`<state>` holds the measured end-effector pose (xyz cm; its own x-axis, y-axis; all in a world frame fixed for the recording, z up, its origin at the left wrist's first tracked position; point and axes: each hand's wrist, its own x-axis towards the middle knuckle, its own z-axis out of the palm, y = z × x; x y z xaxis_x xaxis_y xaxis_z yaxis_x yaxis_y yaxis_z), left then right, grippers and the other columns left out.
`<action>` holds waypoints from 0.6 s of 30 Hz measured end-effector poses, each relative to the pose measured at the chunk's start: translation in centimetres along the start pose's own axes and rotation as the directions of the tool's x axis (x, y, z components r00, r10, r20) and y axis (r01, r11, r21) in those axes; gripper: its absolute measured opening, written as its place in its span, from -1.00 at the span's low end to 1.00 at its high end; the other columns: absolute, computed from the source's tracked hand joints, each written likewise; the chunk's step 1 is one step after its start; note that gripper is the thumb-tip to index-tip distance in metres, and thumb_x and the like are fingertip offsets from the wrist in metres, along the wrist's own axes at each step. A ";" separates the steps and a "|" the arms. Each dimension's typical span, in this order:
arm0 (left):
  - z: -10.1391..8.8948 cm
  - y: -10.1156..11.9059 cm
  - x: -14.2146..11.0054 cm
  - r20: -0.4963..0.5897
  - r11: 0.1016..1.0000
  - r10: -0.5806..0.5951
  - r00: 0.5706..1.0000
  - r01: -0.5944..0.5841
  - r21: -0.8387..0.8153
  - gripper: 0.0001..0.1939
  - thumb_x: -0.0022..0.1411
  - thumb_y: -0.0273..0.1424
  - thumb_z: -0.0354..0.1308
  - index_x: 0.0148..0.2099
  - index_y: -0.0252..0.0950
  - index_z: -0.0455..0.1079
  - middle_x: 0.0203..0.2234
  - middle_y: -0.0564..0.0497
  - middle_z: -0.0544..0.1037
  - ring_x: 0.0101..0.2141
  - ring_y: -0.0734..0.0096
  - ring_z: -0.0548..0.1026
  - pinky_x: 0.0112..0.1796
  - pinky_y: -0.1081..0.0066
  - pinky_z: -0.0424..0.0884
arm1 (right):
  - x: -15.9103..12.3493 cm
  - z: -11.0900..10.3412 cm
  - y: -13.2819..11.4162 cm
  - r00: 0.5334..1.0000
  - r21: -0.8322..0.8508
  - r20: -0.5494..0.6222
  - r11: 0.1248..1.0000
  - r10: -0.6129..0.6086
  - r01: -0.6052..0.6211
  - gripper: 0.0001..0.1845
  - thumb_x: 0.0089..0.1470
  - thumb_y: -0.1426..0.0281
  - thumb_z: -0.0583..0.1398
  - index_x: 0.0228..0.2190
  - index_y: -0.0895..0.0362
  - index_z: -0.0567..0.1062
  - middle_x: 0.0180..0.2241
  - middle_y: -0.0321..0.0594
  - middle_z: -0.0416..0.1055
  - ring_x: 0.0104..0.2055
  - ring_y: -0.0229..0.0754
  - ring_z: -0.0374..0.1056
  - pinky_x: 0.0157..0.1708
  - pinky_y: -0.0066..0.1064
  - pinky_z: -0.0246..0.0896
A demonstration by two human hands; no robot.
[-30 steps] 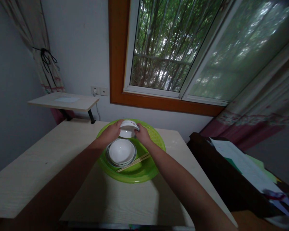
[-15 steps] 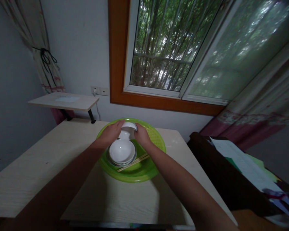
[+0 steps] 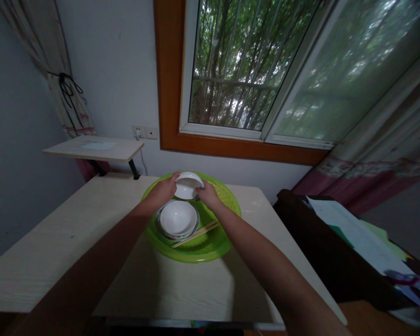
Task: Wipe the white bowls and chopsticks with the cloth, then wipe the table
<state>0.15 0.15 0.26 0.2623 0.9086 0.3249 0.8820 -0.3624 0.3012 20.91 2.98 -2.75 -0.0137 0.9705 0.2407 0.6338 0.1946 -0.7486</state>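
Observation:
A white bowl (image 3: 187,187) is tilted with its inside toward me, over the far part of a green plastic basin (image 3: 213,255). My left hand (image 3: 164,191) grips its left rim, fingers closed. On the opposite rim, my right hand (image 3: 208,194) is closed too; a small greyish patch under its fingertips cannot be made out. Nearer to me in the basin sits a stack of white bowls (image 3: 178,218), the top one facing up. Wooden chopsticks (image 3: 196,234) lie slantwise beside the stack, below my right wrist.
The basin stands on a pale wooden table (image 3: 73,233). At the back left is a small raised shelf (image 3: 122,148) on black legs. Papers (image 3: 350,228) lie on a dark surface to the right. A window (image 3: 238,70) with bars is behind the table.
Between my hands, the held bowl has turned, so more of its inside faces me. Both hands keep their hold on it. The stack and chopsticks stay in place in the basin.

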 end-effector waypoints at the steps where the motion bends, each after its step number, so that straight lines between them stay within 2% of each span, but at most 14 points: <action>1: 0.1 0.0 0.0 -0.010 0.999 0.032 0.999 -0.032 -0.001 -0.43 0.39 -0.54 -0.10 0.41 -0.33 0.13 0.16 -0.22 0.53 0.08 0.23 0.54 0.12 0.30 0.39 | -0.1 -0.1 -0.1 1.000 -0.033 -0.004 0.999 -0.023 0.023 -0.63 0.02 0.58 0.17 -0.13 0.18 0.60 -0.13 -0.05 0.61 -0.09 -0.03 0.53 -0.03 -0.25 0.40; 5: 0.4 -0.2 -0.2 -0.002 0.988 0.149 0.989 -0.149 0.041 -0.41 0.39 -0.57 -0.12 0.42 -0.33 0.15 0.28 -0.19 0.40 0.23 0.27 0.40 0.25 0.29 0.26 | -0.5 -0.4 -0.6 0.993 -0.161 0.009 0.980 -0.120 0.120 -0.63 0.05 0.58 0.18 -0.10 0.15 0.58 -0.15 -0.07 0.61 -0.08 0.00 0.51 -0.01 -0.27 0.38; 9: 0.3 0.0 -0.6 0.029 0.976 0.186 0.982 -0.188 0.110 -0.43 0.44 -0.51 -0.11 0.44 -0.23 0.14 0.29 -0.20 0.38 0.21 0.19 0.42 0.23 0.20 0.31 | -1.3 -0.6 -1.3 0.977 -0.245 0.041 0.946 -0.210 0.213 -0.64 0.08 0.56 0.19 -0.05 0.19 0.53 -0.11 0.01 0.58 -0.10 0.03 0.50 -0.02 -0.26 0.35; 13: -0.2 0.3 -0.8 0.021 0.980 0.174 0.984 -0.175 0.099 -0.43 0.42 -0.50 -0.07 0.43 -0.21 0.17 0.29 -0.17 0.39 0.21 0.17 0.42 0.22 0.22 0.31 | -1.6 -0.5 -1.6 0.967 -0.218 0.019 0.943 -0.255 0.253 -0.63 0.09 0.58 0.17 -0.05 0.19 0.51 -0.08 0.00 0.57 -0.07 0.00 0.47 -0.01 -0.28 0.34; 16: -0.4 0.5 -0.7 -0.009 0.988 0.140 0.990 -0.139 0.063 -0.40 0.39 -0.52 -0.04 0.44 -0.25 0.12 0.30 -0.17 0.38 0.22 0.19 0.42 0.22 0.26 0.31 | -1.1 -0.4 -1.2 0.975 -0.141 -0.019 0.966 -0.220 0.215 -0.60 0.07 0.63 0.14 -0.07 0.16 0.54 -0.08 -0.08 0.58 -0.06 -0.05 0.47 0.00 -0.31 0.34; 18: -0.5 0.5 -0.6 -0.034 0.997 0.074 0.997 -0.073 0.027 -0.36 0.38 -0.49 0.00 0.46 -0.29 0.05 0.28 -0.21 0.41 0.18 0.18 0.46 0.18 0.27 0.35 | -0.6 -0.4 -0.7 0.984 -0.078 -0.044 0.983 -0.173 0.169 -0.59 0.08 0.62 0.13 -0.06 0.16 0.56 -0.09 -0.10 0.59 -0.06 -0.07 0.48 0.00 -0.32 0.35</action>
<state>0.24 -0.67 0.70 0.3133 0.8716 0.3770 0.8706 -0.4222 0.2527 20.80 2.17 -2.11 -0.0889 0.9151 0.3933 0.6809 0.3440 -0.6465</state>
